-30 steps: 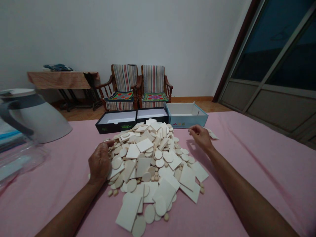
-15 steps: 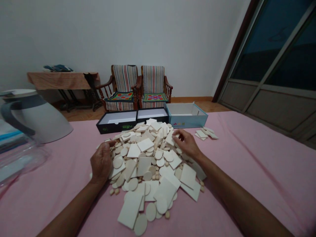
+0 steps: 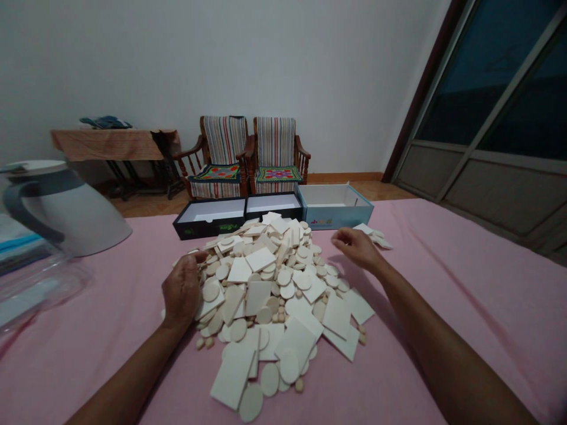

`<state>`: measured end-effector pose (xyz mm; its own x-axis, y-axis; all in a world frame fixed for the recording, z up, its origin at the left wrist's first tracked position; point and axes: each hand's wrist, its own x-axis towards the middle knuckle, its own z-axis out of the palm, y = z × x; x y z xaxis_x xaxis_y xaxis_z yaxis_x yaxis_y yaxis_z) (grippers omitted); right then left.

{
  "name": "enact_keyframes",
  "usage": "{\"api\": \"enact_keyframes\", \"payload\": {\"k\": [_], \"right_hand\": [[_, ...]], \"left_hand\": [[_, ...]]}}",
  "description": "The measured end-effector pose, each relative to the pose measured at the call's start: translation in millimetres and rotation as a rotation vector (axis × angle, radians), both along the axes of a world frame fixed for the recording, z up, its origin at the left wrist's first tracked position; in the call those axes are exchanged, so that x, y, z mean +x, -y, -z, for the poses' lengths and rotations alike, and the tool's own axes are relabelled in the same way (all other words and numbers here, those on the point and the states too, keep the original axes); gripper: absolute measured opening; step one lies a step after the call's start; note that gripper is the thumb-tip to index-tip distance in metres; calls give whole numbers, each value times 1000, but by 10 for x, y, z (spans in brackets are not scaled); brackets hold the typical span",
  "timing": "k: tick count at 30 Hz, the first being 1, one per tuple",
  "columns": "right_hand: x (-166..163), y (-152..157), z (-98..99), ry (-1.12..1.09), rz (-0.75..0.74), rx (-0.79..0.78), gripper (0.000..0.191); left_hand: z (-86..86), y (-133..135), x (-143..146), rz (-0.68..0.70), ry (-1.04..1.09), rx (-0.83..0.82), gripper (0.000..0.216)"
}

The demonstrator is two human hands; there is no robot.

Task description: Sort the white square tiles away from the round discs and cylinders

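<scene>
On the pink cloth, the curled left hand borders the heap of pale, wood-like pieces, perhaps to contain it, while the bent-fingered right hand hovers beside; whether either grips anything, I cannot tell.

left hand at pale-piece heap; right hand near smaller pile; blue box beyond
</scene>
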<state>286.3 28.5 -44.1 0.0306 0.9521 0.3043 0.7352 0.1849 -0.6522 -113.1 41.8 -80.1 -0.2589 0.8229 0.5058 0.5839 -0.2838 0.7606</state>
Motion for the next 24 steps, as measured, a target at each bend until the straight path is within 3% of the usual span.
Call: {"api": "enact_keyframes", "payload": {"k": [2, 4, 7, 11, 14, 19, 21, 24], "right_hand": [[-217, 131, -82, 45, -326, -148, 17], [-386, 269, -149, 158, -495, -237, 44], [-518, 411, -211, 313, -538, -281, 68], [-564, 460, -231, 359, -530, -282, 65], [-591, 448, -235, 293, -491, -258, 54], [-462, 290, -245, 53, -402, -169, 11], [-282, 181, -213, 18, -253, -118, 4], [37, 37, -119, 100, 164, 3, 5]], "left_hand": [[-4, 3, 0, -5, 1, -5, 43], [-12, 11, 3, -8, -6, -9, 42], [-24, 22, 10, -6, -11, -14, 41], [-21, 20, 12, -11, 0, -23, 42], [-6, 13, 5, -9, 1, -13, 43], [2, 11, -4, -3, -10, -14, 45], [1, 10, -3, -11, -13, -28, 46], [6, 4, -3, -23, -18, -40, 47]]}}
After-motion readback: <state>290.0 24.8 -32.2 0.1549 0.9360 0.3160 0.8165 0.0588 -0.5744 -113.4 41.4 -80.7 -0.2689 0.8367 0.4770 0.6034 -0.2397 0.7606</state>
